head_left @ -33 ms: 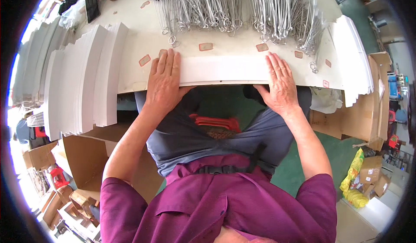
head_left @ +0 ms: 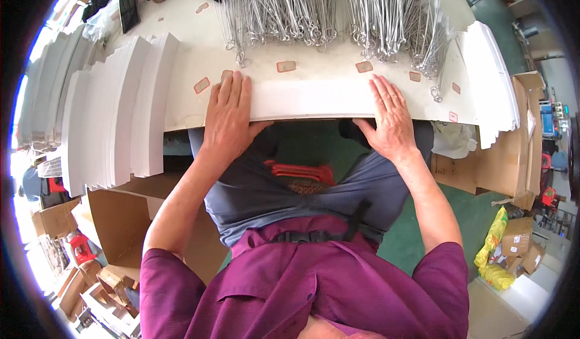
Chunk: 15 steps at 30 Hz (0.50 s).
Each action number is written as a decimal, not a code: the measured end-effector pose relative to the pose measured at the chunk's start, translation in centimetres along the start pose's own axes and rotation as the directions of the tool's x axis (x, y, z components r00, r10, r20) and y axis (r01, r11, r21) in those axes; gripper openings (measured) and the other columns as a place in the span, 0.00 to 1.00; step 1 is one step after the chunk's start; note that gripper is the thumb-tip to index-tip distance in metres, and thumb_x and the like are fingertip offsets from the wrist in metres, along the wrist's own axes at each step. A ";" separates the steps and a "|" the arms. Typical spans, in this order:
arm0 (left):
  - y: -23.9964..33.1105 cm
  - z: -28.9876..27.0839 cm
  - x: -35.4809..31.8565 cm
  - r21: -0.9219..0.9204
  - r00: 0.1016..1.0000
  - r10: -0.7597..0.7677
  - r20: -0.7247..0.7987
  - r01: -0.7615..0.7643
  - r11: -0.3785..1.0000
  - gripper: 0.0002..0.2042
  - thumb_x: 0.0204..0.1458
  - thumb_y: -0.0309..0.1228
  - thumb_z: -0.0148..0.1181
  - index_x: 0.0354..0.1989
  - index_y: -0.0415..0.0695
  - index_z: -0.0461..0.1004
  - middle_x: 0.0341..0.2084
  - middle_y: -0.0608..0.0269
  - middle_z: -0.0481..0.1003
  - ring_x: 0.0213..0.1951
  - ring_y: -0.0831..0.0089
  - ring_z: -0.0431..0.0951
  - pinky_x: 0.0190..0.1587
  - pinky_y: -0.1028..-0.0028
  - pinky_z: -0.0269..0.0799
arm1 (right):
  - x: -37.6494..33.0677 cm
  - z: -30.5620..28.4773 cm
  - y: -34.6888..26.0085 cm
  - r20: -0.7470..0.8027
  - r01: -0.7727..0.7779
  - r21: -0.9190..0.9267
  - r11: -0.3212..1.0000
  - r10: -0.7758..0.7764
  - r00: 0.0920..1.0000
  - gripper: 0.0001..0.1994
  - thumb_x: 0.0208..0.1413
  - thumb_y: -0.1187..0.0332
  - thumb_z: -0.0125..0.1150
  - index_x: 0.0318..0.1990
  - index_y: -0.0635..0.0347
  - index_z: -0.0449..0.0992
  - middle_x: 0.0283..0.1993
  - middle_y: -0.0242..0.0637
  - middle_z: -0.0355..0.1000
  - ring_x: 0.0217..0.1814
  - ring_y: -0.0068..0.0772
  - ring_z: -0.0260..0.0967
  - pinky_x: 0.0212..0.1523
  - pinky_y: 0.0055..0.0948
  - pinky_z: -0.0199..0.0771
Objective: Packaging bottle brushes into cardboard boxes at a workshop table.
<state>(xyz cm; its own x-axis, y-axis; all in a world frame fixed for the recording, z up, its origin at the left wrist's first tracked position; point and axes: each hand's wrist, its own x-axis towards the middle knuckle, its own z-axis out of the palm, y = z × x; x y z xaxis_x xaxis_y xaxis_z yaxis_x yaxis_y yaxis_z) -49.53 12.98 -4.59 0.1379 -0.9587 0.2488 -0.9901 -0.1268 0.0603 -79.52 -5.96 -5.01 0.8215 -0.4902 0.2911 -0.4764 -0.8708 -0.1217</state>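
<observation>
A workshop with a green floor (head_left: 314, 142) surrounds a wide cream-coloured worktable (head_left: 199, 67), whose near edge runs across the middle of the view.

Along the table's left side, tall stacks of white cardboard sheets (head_left: 115, 109) stand fanned out one behind another, reaching over the table edge. A second, narrower stack of white sheets (head_left: 492, 79) lies at the right end. Brown cardboard boxes (head_left: 513, 151) sit on the floor to the right, and another open brown carton (head_left: 121, 218) stands below the left stacks.

Across the far half of the table lie heaps of thin silvery wire hooks (head_left: 338, 12), their looped ends pointing toward the person. Small pale tags with red borders (head_left: 286, 66) are scattered on the bare tabletop between the wires and the hands.

At the near edge lies a long white cardboard strip (head_left: 314, 100), flat on the table and flush with its rim. The left hand (head_left: 228, 112) rests on the strip's left end, fingers spread flat on top and the thumb curled under the edge. The right hand (head_left: 391, 118) lies on the strip's right end in the same way, fingers extended on top, thumb tucked below. A red plastic stool (head_left: 299, 171) shows between the person's knees.
</observation>
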 end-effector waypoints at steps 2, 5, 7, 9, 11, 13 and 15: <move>0.7 -1.3 -1.2 -0.047 0.999 0.036 0.018 -0.035 0.998 0.44 0.48 0.47 0.73 0.66 0.28 0.61 0.65 0.34 0.65 0.68 0.39 0.62 0.71 0.48 0.56 | -1.1 -0.3 0.4 -0.036 0.071 0.105 0.992 -0.068 0.997 0.39 0.52 0.65 0.70 0.70 0.70 0.62 0.72 0.49 0.62 0.76 0.50 0.57 0.77 0.48 0.54; 1.9 -3.8 -3.0 -0.146 0.994 0.082 0.074 -0.071 0.987 0.38 0.48 0.44 0.73 0.61 0.29 0.67 0.62 0.34 0.68 0.65 0.39 0.66 0.69 0.48 0.60 | -1.9 -1.8 0.0 -0.103 0.156 0.116 0.981 -0.144 0.984 0.28 0.48 0.71 0.68 0.59 0.69 0.74 0.63 0.46 0.72 0.68 0.48 0.67 0.71 0.47 0.64; 3.6 -5.1 -3.3 -0.238 0.988 0.092 0.121 -0.061 0.969 0.32 0.47 0.40 0.74 0.55 0.30 0.72 0.57 0.36 0.72 0.61 0.39 0.71 0.66 0.49 0.65 | -1.4 -2.8 -1.2 -0.136 0.236 0.116 0.965 -0.220 0.966 0.22 0.44 0.74 0.65 0.51 0.67 0.80 0.56 0.43 0.77 0.61 0.46 0.73 0.67 0.45 0.69; 5.3 -6.4 -2.2 -0.389 0.964 0.127 0.233 -0.027 0.921 0.31 0.48 0.40 0.73 0.56 0.31 0.72 0.52 0.37 0.75 0.56 0.41 0.75 0.62 0.52 0.69 | -0.4 -2.9 -3.2 -0.134 0.294 0.171 0.940 -0.274 0.952 0.21 0.46 0.74 0.65 0.51 0.66 0.80 0.56 0.43 0.77 0.62 0.46 0.72 0.67 0.45 0.69; 6.5 -6.2 -1.0 -0.541 0.922 0.161 0.352 0.060 0.839 0.30 0.47 0.38 0.73 0.55 0.31 0.71 0.47 0.38 0.78 0.51 0.43 0.79 0.56 0.56 0.74 | 0.6 -3.2 -5.5 -0.134 0.382 0.258 0.887 -0.359 0.924 0.20 0.48 0.72 0.63 0.51 0.63 0.80 0.55 0.42 0.77 0.63 0.46 0.71 0.67 0.45 0.68; 7.2 -5.2 0.5 -0.644 0.900 0.164 0.404 0.152 0.750 0.31 0.46 0.37 0.74 0.57 0.34 0.71 0.42 0.39 0.79 0.47 0.46 0.82 0.50 0.58 0.77 | 1.2 -3.0 -7.1 -0.116 0.419 0.303 0.856 -0.403 0.908 0.20 0.49 0.71 0.66 0.52 0.61 0.80 0.56 0.43 0.76 0.64 0.46 0.69 0.68 0.46 0.67; 7.4 -4.2 0.9 -0.692 0.894 0.161 0.418 0.199 0.694 0.31 0.45 0.37 0.74 0.57 0.35 0.71 0.40 0.40 0.80 0.45 0.47 0.82 0.48 0.58 0.78 | 1.4 -3.2 -7.6 -0.152 0.333 0.315 0.889 -0.299 0.942 0.20 0.50 0.71 0.68 0.53 0.61 0.80 0.57 0.44 0.75 0.65 0.47 0.69 0.69 0.46 0.67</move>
<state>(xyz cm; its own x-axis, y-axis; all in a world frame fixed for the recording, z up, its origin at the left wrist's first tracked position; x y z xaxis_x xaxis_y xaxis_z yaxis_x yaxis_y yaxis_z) -56.58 12.31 0.18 -0.0467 -0.9840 -0.1720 -0.6412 -0.1025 0.7605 -75.79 0.08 -0.66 0.8689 -0.1958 0.4545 -0.0514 -0.9492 -0.3105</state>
